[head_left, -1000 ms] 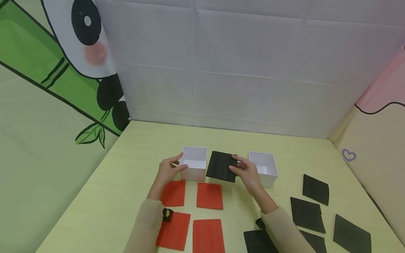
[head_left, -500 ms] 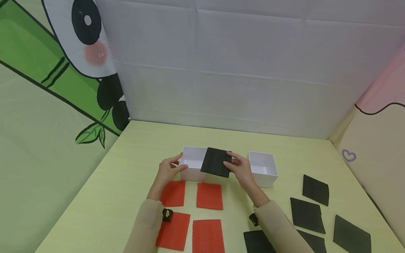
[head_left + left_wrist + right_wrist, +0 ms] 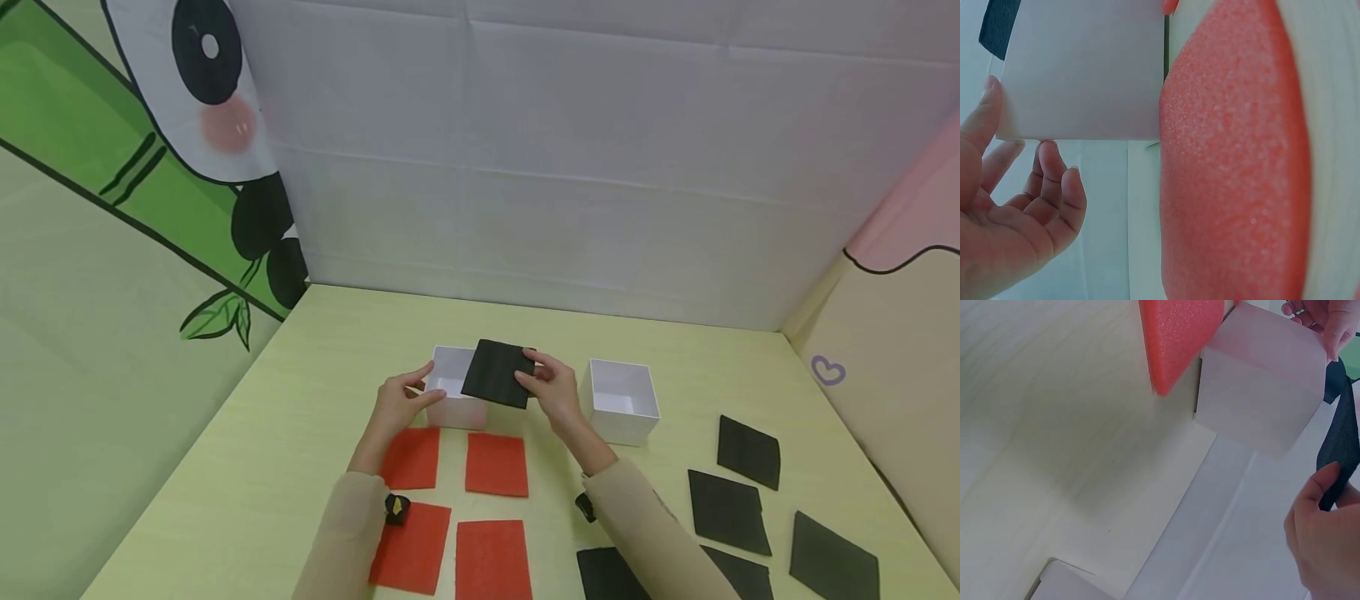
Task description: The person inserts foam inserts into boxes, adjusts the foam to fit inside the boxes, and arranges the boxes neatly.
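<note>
A flat square black sheet point(image 3: 491, 372) hung tilted over the right side of the left white box point(image 3: 456, 414), its right edge pinched by the right hand's grip point(image 3: 550, 385); the left hand's grip point(image 3: 397, 404), spread, touched the box. 4 flat red sheets point(image 3: 497, 465) lay nearer.

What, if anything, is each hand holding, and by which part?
Right hand: a black square, pinched by its right edge. Left hand: the left white box, held at its left side.

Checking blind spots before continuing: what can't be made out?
Head: right side of the left box, behind the held black square.
Head: lying black square left of the right sleeve, partly behind it and cut off below.
Right wrist: most of the right box, cut off by the bottom edge.
</note>
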Motion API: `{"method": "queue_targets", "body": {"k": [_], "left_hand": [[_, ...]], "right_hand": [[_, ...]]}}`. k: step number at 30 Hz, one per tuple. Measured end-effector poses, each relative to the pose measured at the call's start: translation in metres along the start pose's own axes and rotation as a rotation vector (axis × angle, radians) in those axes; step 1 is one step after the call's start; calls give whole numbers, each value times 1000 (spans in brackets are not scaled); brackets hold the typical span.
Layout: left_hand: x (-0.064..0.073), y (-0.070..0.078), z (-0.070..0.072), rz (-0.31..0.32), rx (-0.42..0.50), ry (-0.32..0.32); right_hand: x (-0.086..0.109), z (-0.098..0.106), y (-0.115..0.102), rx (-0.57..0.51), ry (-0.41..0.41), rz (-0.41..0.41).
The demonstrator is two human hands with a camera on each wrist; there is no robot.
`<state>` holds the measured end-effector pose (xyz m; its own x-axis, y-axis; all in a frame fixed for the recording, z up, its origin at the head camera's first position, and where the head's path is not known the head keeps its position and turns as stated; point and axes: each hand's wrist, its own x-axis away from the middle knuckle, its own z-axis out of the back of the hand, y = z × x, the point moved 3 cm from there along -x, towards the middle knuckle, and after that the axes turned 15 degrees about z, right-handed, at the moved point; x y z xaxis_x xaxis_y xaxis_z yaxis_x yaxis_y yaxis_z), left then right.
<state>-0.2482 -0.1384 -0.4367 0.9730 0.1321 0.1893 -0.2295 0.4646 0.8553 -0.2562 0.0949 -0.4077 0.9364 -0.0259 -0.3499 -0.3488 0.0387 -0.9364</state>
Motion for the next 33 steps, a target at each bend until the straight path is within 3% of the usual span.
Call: {"method": "queue_targets", "body": {"k": [20,33], "left_hand": [[0,-1,-1,20,9,4],[1,0,1,-2,18,-8]], "right_hand": [[-19,-34,-7,167,-79,59],[-22,-47,-9,301,-131,190]]}}
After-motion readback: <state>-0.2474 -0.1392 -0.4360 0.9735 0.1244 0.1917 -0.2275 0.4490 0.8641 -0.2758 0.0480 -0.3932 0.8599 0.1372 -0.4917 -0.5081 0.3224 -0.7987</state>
